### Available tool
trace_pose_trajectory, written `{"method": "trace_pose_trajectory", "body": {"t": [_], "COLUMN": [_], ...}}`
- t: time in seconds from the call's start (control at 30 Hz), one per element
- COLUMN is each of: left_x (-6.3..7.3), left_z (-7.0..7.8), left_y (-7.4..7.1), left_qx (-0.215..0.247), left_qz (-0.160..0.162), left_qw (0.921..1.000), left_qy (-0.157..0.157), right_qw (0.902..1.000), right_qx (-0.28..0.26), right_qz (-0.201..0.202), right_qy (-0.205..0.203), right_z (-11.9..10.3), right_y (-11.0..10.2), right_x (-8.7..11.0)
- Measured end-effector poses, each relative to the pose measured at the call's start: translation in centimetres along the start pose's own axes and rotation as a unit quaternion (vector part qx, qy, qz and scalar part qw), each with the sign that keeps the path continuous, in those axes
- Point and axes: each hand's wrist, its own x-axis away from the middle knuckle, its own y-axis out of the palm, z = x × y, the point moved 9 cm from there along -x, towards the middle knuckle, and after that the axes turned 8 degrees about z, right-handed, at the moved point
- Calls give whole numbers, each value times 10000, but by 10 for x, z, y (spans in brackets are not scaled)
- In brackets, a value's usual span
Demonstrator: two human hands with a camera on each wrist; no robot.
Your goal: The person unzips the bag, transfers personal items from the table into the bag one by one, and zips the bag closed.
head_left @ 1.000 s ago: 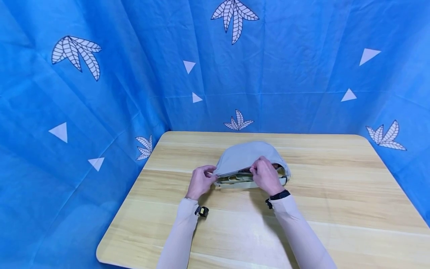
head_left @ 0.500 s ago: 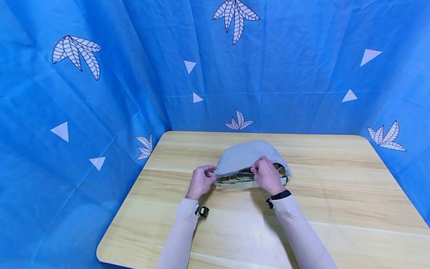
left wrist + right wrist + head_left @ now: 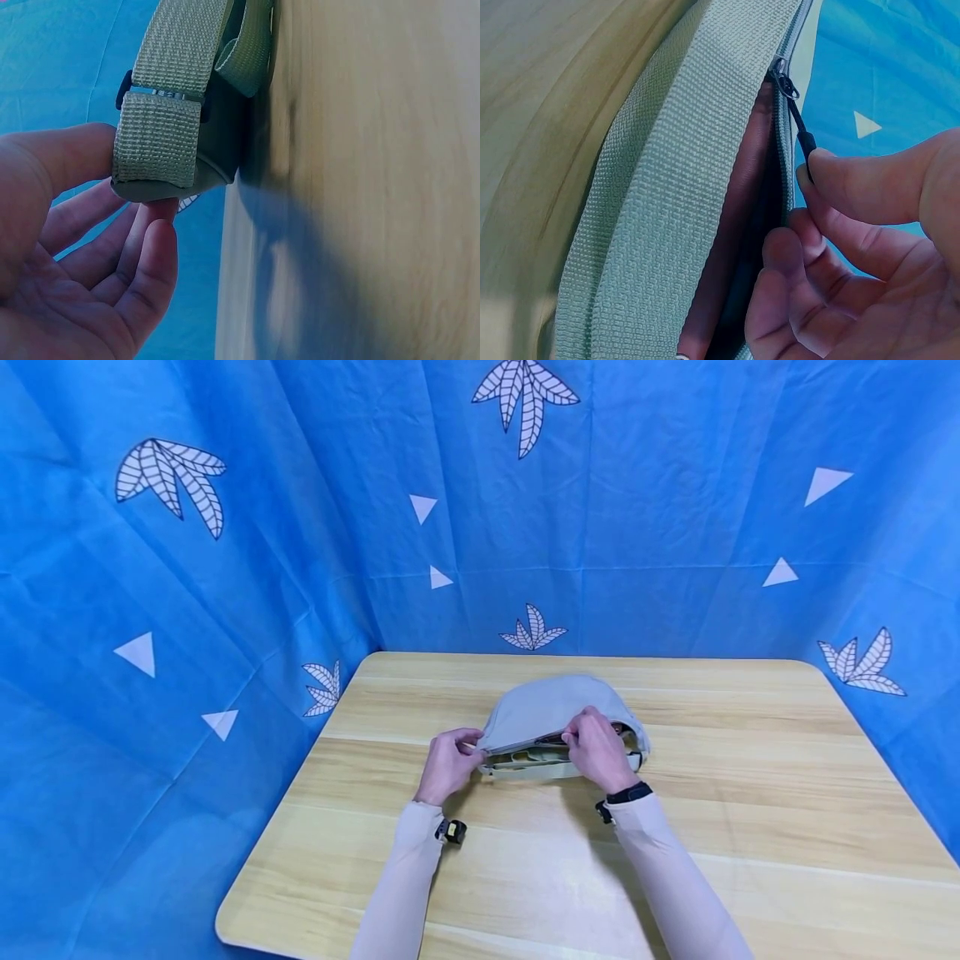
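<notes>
A pale grey-green belt bag (image 3: 551, 706) lies on the table with its zipped mouth partly parted toward me. My left hand (image 3: 448, 766) pinches the bag's left end between thumb and fingers, by the webbing strap (image 3: 156, 139) and its dark buckle. Between right thumb and forefinger I pinch the black cord zipper pull (image 3: 807, 144), which hangs from the metal slider (image 3: 784, 79). The other fingers of my right hand (image 3: 597, 750) are curled beside the zipper teeth. Inside the opening, something reddish-brown (image 3: 742, 172) shows; its kind is unclear.
The wood-grain table (image 3: 750, 760) reaches out on both sides of the bag. A blue curtain (image 3: 637, 510) with white leaves and triangles stands behind it and at the sides. The wide strap (image 3: 660, 180) runs along the bag's near side.
My right hand has shifted slightly to the right along the bag's opening with the zipper pull. The left hand has stayed at the bag's left end.
</notes>
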Motion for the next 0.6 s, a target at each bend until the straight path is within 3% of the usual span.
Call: {"method": "trace_pose_trajectory", "body": {"t": [0.6], "left_x": [1], "left_z": [1], "left_y": [0], "left_qx": [121], "left_qz": [-51], "left_qw": [9999], "left_qy": [-73], "right_qw": [9999], "right_qx": [-46], "right_qz": [84], "right_qy": [-90], "right_z": [-1], "right_y": [-4], "right_x": [1]}}
